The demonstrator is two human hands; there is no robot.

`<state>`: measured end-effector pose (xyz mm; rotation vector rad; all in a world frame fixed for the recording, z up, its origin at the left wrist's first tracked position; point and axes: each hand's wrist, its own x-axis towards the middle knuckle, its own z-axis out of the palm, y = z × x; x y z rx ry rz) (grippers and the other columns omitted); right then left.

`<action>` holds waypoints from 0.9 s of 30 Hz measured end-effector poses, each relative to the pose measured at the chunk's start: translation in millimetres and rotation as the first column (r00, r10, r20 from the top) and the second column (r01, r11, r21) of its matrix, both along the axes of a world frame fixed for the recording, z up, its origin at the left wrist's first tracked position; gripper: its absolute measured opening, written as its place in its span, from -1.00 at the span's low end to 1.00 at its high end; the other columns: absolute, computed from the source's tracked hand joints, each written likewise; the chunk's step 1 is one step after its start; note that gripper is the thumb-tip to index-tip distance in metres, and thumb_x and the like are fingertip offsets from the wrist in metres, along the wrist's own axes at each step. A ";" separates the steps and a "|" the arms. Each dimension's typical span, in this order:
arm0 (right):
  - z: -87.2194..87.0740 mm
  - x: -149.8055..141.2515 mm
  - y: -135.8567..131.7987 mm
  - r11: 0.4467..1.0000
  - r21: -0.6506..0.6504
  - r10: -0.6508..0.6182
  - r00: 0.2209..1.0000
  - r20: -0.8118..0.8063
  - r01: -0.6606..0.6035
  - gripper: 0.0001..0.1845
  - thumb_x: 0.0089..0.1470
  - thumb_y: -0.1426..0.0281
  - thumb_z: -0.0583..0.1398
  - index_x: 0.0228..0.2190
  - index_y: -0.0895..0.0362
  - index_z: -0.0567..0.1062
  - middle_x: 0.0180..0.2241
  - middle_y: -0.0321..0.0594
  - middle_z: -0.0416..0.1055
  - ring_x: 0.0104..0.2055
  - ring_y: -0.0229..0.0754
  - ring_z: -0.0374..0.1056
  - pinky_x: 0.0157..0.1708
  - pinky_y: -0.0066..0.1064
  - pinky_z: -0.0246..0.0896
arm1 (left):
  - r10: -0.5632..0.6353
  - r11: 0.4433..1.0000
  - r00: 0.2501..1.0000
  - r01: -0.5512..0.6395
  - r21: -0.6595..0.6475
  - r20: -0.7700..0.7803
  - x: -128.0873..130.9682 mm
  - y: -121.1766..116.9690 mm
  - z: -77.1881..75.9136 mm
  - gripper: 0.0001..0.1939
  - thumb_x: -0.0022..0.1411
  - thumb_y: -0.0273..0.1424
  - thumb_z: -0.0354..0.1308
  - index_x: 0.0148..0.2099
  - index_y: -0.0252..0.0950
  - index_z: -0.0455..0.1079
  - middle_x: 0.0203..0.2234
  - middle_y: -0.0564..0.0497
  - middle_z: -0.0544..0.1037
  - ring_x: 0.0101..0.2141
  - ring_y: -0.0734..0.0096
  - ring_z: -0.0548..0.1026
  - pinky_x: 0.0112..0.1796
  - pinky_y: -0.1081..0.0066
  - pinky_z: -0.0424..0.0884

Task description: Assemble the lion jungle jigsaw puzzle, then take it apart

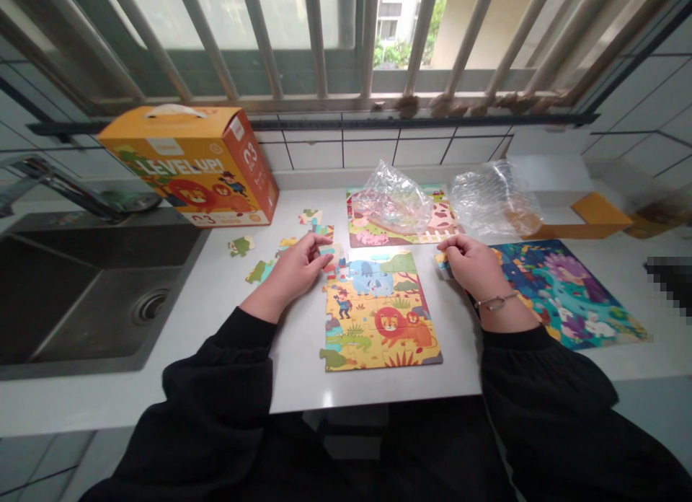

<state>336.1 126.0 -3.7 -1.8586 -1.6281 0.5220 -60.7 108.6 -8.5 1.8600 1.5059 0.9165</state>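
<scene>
Head view: on the table (300,376) we see the lion puzzle (383,318). At its upper left, our left grip (303,266) is half curled; whether it pinches anything, we cannot tell. Right of the puzzle, our right grip (476,266) pinches a small piece (444,265). Loose pieces (241,245) lie to the puzzle's left.

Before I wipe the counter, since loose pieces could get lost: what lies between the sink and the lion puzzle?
In the head view: loose puzzle pieces on the white counter, plus the left hand and its black sleeve.
</scene>
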 end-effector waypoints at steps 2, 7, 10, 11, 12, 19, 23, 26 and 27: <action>0.3 -0.3 -0.1 1.000 -0.010 0.002 1.000 0.004 -0.001 -0.63 0.12 0.26 0.13 -0.26 0.09 0.72 -0.54 -0.24 0.47 -0.47 -0.06 0.33 -0.32 -0.24 0.16 | -0.015 1.000 0.997 0.016 0.016 -0.070 3.6 -0.3 0.9 -0.74 0.48 -0.32 0.34 0.17 -0.18 0.59 -0.44 0.11 0.45 -0.39 0.30 0.43 -0.26 0.26 0.37; -1.7 0.4 0.5 1.000 -0.024 -0.001 1.000 0.013 0.001 -0.63 0.13 0.27 0.13 -0.25 0.09 0.73 -0.51 -0.22 0.49 -0.46 -0.06 0.34 -0.31 -0.24 0.16 | -0.048 0.998 0.991 0.054 0.042 -0.126 5.9 1.0 0.7 -0.75 0.49 -0.35 0.34 0.17 -0.19 0.63 -0.42 0.10 0.47 -0.39 0.31 0.43 -0.26 0.26 0.37; -6.2 3.1 2.1 1.000 -0.016 0.015 1.000 0.005 -0.014 -0.62 0.14 0.25 0.14 -0.24 0.09 0.73 -0.51 -0.22 0.50 -0.46 -0.06 0.34 -0.31 -0.24 0.16 | -0.057 0.997 0.990 0.063 0.043 -0.129 5.4 1.9 -2.3 -0.73 0.47 -0.35 0.37 0.17 -0.18 0.65 -0.40 0.08 0.50 -0.38 0.31 0.45 -0.26 0.26 0.39; -7.6 4.0 2.7 1.000 -0.012 0.020 1.000 0.002 -0.019 -0.62 0.14 0.25 0.14 -0.24 0.08 0.73 -0.51 -0.22 0.50 -0.46 -0.06 0.34 -0.31 -0.25 0.16 | -0.060 0.997 0.990 0.067 0.046 -0.130 5.0 2.0 -3.5 -0.72 0.46 -0.36 0.38 0.17 -0.18 0.65 -0.38 0.07 0.53 -0.37 0.31 0.46 -0.25 0.26 0.41; -8.8 4.7 3.1 1.000 -0.010 0.023 1.000 0.000 -0.023 -0.62 0.14 0.25 0.14 -0.23 0.08 0.73 -0.51 -0.22 0.50 -0.46 -0.06 0.34 -0.31 -0.25 0.16 | -0.065 0.996 0.989 0.073 0.051 -0.133 4.6 2.0 -4.5 -0.71 0.45 -0.37 0.40 0.18 -0.18 0.65 -0.35 0.06 0.55 -0.35 0.30 0.47 -0.23 0.25 0.43; -8.9 4.9 3.1 1.000 -0.001 0.029 0.999 0.021 -0.029 -0.63 0.14 0.24 0.15 -0.24 0.08 0.73 -0.53 -0.23 0.48 -0.48 -0.06 0.34 -0.33 -0.24 0.16 | -0.101 0.982 0.962 0.138 0.129 -0.255 1.1 5.3 -7.4 -0.74 0.44 -0.32 0.43 0.13 -0.19 0.63 -0.09 -0.07 0.66 -0.17 0.20 0.58 -0.02 0.13 0.55; -8.3 3.8 2.8 1.000 0.001 0.030 0.999 0.025 -0.031 -0.64 0.13 0.24 0.16 -0.25 0.07 0.73 -0.52 -0.22 0.50 -0.48 -0.06 0.34 -0.35 -0.24 0.15 | -0.139 0.969 0.944 0.192 0.154 -0.300 1.8 8.6 -10.9 -0.79 0.47 -0.32 0.39 0.10 -0.19 0.65 0.05 -0.15 0.65 0.04 0.07 0.61 0.17 0.01 0.54; -7.7 3.0 2.6 0.999 0.001 0.032 0.999 0.021 -0.032 -0.65 0.12 0.25 0.15 -0.26 0.07 0.72 -0.53 -0.22 0.49 -0.50 -0.06 0.32 -0.36 -0.23 0.15 | -0.153 0.964 0.925 0.218 0.156 -0.347 3.3 10.3 -14.8 -0.80 0.49 -0.28 0.37 0.10 -0.16 0.67 0.10 -0.18 0.65 0.14 0.00 0.59 0.25 -0.05 0.49; -7.3 2.6 2.4 1.000 0.002 0.031 0.999 0.019 -0.031 -0.65 0.12 0.25 0.15 -0.26 0.08 0.72 -0.53 -0.22 0.49 -0.50 -0.06 0.31 -0.36 -0.23 0.15 | -0.154 0.962 0.919 0.223 0.157 -0.362 3.6 10.8 -15.9 -0.79 0.50 -0.27 0.36 0.11 -0.15 0.67 0.11 -0.18 0.65 0.15 -0.01 0.58 0.26 -0.06 0.48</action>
